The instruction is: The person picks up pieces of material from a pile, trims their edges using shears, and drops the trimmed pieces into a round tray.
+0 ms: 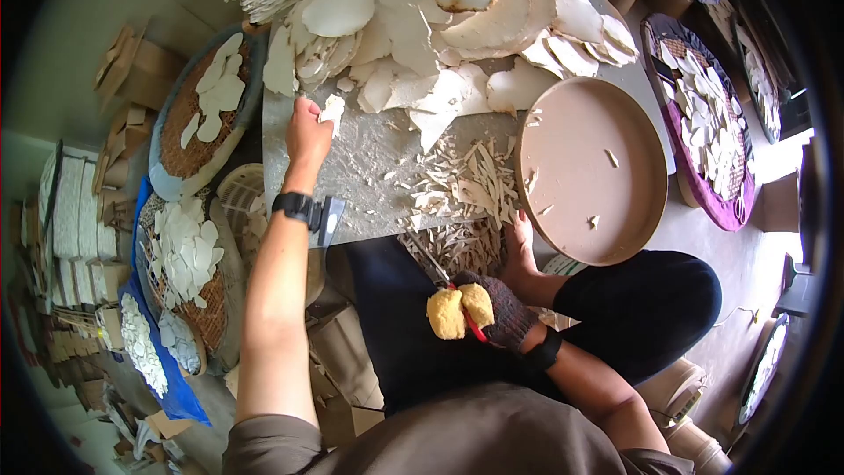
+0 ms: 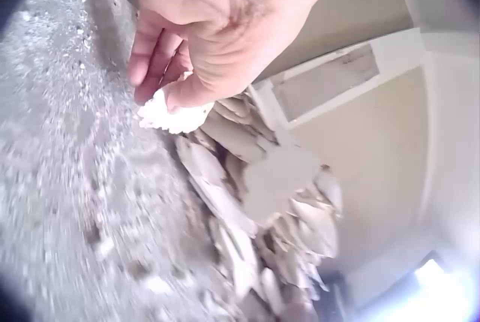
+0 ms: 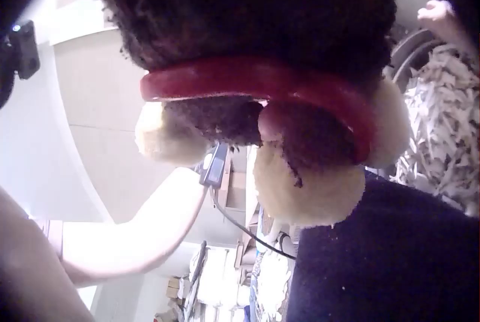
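At the left part of the grey tabletop (image 1: 374, 167), my bare left hand (image 1: 308, 136) pinches a small white flake (image 1: 332, 114) between thumb and fingers. The left wrist view shows that hand (image 2: 225, 22) with the pale piece (image 2: 176, 115) just above the dusty surface. Over the lap, my gloved right hand (image 1: 508, 312) grips red-handled scissors (image 1: 476, 327) with yellow padding (image 1: 447, 313); their blades point up and left. In the right wrist view the dark glove (image 3: 240, 14) is curled round the red handle (image 3: 217, 82), beside yellow padding (image 3: 307, 194).
Large white slabs (image 1: 396, 26) cover the table's far side. Cut strips (image 1: 466, 180) lie near its front edge, beside a round brown tray (image 1: 598, 167) holding a few scraps. More strips (image 1: 470, 251) sit below. Baskets of white pieces (image 1: 186, 251) stand at both sides.
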Demonstrator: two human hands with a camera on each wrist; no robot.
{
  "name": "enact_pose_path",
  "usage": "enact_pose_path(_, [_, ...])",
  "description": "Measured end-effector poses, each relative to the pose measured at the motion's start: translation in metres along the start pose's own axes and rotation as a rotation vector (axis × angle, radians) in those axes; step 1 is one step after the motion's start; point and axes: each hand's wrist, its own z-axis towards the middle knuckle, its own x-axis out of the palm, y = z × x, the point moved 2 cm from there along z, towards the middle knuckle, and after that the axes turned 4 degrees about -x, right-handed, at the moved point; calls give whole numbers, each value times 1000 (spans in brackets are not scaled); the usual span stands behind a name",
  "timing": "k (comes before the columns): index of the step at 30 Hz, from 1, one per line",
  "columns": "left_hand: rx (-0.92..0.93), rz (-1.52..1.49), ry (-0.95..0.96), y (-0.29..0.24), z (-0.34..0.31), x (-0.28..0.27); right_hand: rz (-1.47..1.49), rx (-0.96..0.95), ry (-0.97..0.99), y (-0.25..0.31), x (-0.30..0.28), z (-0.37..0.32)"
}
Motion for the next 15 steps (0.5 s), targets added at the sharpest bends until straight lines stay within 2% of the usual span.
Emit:
enact_pose_path(1, [31, -123, 36, -5, -12, -3, 81, 14, -45, -6, 2, 0])
enact_pose_path(2, [44, -335, 154, -9, -31, -3, 162, 30, -93, -15, 6, 1])
enact_pose_path(4, [-70, -695, 401, -46, -90, -16, 292, 42, -175, -6, 3, 1])
enact_pose_path(7, [-98, -792, 640, -69, -160, -17, 493, -34, -261, 7, 0, 3])
enact_pose_path(9, [-139, -861, 717, -72, -190, -6, 322, -65, -307, 15, -2, 6])
enact_pose_path(10, [-159, -833, 698, -74, -199, -3, 366, -90, -301, 23, -5, 3])
enact_pose_path(12, [-228, -971, 549, -80, -213, 5, 258, -66, -269, 2, -1, -3])
enact_pose_path(13, [-260, -1035, 467, -83, -219, 8, 204, -59, -250, 4, -2, 0])
enact_pose_path(14, [-265, -1098, 377, -80, -223, 15, 271, -9, -250, 9, -3, -2])
enact_pose_path(15, [-276, -1119, 313, -80, -227, 19, 242, -41, -243, 13, -3, -1])
